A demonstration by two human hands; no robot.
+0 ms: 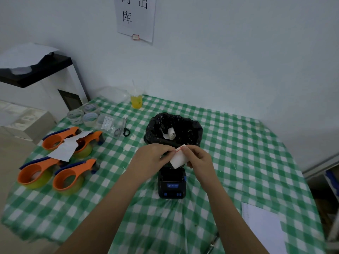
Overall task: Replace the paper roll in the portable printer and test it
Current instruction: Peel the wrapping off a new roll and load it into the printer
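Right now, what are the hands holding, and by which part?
Both hands hold a white paper roll above the printer. The left hand grips its left end; the right hand pinches its red-marked top edge.

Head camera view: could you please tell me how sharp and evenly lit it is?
Head view: dim, bluish, flat light; wide-angle bending curves the table edges; forearms and near cloth blur; both hands and paper roll are soft; black bin liner shows small glints.
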